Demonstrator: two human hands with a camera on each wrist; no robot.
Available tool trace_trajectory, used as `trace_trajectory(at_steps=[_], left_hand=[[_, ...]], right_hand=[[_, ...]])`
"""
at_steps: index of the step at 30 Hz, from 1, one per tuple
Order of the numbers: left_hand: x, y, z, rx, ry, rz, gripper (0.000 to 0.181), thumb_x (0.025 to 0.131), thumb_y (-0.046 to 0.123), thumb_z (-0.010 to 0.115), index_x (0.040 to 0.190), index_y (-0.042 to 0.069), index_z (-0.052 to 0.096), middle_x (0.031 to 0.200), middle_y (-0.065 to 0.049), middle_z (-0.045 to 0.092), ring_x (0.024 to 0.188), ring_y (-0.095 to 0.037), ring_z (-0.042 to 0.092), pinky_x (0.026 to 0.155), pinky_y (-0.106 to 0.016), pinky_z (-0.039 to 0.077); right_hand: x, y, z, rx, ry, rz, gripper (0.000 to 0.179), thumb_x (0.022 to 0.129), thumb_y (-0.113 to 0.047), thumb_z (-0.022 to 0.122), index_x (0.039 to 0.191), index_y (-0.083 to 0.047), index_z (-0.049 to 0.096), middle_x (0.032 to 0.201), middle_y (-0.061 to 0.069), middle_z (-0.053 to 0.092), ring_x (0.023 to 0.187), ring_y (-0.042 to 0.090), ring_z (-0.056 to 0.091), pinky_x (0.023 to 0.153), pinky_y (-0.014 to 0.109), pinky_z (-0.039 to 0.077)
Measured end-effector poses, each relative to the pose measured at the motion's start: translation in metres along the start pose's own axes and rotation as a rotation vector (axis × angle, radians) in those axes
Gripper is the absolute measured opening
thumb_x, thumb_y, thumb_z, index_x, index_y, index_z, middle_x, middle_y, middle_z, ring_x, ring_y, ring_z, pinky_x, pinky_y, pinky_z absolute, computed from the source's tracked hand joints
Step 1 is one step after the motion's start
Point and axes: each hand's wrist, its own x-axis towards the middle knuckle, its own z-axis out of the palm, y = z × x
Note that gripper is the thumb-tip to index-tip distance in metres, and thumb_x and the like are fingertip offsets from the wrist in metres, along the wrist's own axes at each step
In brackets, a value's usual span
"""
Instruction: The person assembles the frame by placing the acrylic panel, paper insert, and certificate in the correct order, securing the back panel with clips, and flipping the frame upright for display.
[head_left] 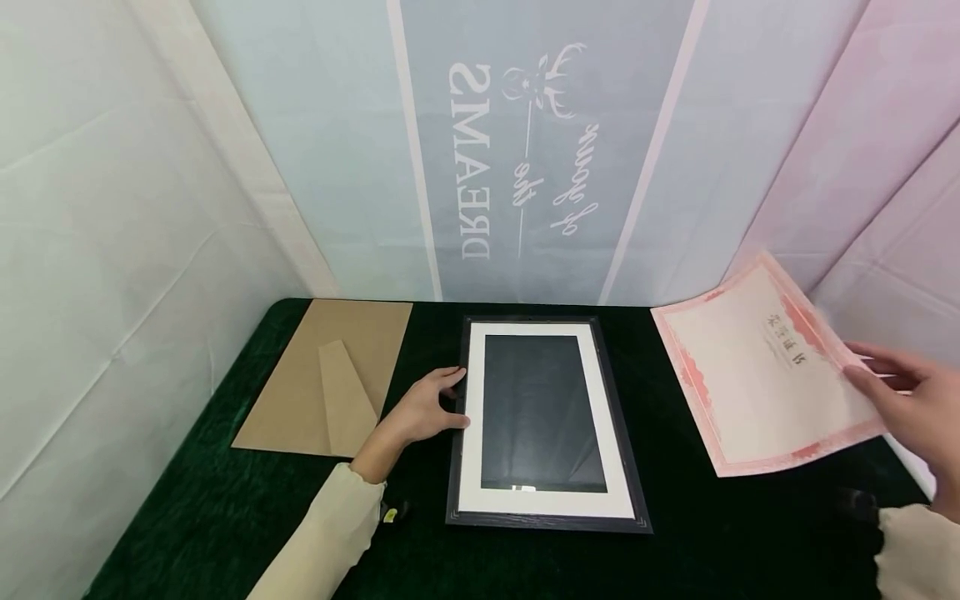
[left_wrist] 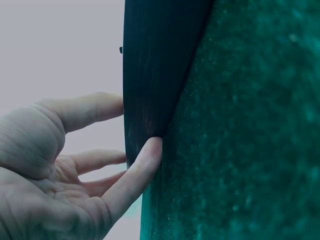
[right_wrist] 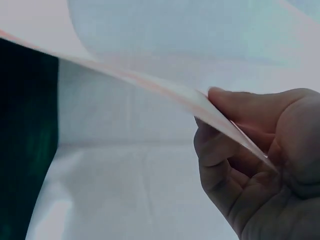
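Observation:
A dark picture frame with a white mat and a glossy dark centre lies face up on the green cloth in the head view. At its left edge my left hand holds the frame, thumb on the front. The left wrist view shows that hand with fingertips against the frame's dark side. Over on the right, my right hand pinches a pink-bordered certificate by its right edge, raised and tilted. Up close in the right wrist view, the thumb and curled fingers of the hand grip the bent sheet.
A brown backing board with an easel leg lies left of the frame, partly behind my left forearm. Dark green cloth covers the table. Pale printed curtains stand behind and along both sides.

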Motion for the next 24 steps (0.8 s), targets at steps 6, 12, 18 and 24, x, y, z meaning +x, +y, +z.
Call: trace_trajectory(at_steps=[6, 12, 18, 24], left_hand=[[0.000, -0.001, 0.000, -0.008, -0.001, 0.002, 0.080, 0.078, 0.012, 0.084, 0.148, 0.008, 0.046, 0.156, -0.008, 0.042, 0.122, -0.026, 0.058, 0.100, -0.045, 0.050], [-0.001, 0.000, 0.000, -0.025, -0.002, -0.006, 0.080, 0.078, 0.013, 0.085, 0.148, 0.008, 0.047, 0.156, -0.008, 0.042, 0.122, -0.026, 0.058, 0.099, -0.045, 0.050], [-0.001, 0.001, 0.000, -0.029, 0.002, -0.006, 0.080, 0.077, 0.013, 0.085, 0.148, 0.008, 0.047, 0.156, -0.009, 0.042, 0.121, -0.026, 0.058, 0.098, -0.044, 0.051], [-0.001, 0.001, 0.001, -0.028, 0.006, -0.006, 0.080, 0.077, 0.013, 0.085, 0.147, 0.007, 0.047, 0.156, -0.009, 0.042, 0.121, -0.026, 0.058, 0.097, -0.044, 0.051]], right_hand=[[0.000, -0.030, 0.006, -0.106, -0.010, -0.095, 0.042, 0.100, -0.024, 0.060, 0.130, 0.006, 0.060, 0.083, -0.038, 0.048, 0.068, -0.028, 0.037, 0.047, 0.010, 0.041], [-0.004, -0.049, 0.011, -0.080, -0.013, -0.146, 0.039, 0.098, -0.029, 0.063, 0.124, 0.000, 0.067, 0.092, -0.049, 0.044, 0.073, -0.032, 0.037, 0.052, 0.004, 0.039], [-0.009, -0.070, 0.015, -0.002, -0.008, -0.194, 0.034, 0.096, -0.026, 0.066, 0.122, -0.005, 0.070, 0.087, -0.053, 0.047, 0.069, -0.024, 0.050, 0.053, 0.006, 0.042], [-0.014, -0.086, 0.026, 0.021, -0.084, -0.230, 0.032, 0.097, -0.026, 0.065, 0.124, -0.010, 0.070, 0.085, -0.031, 0.063, 0.068, -0.013, 0.056, 0.054, 0.011, 0.045]])
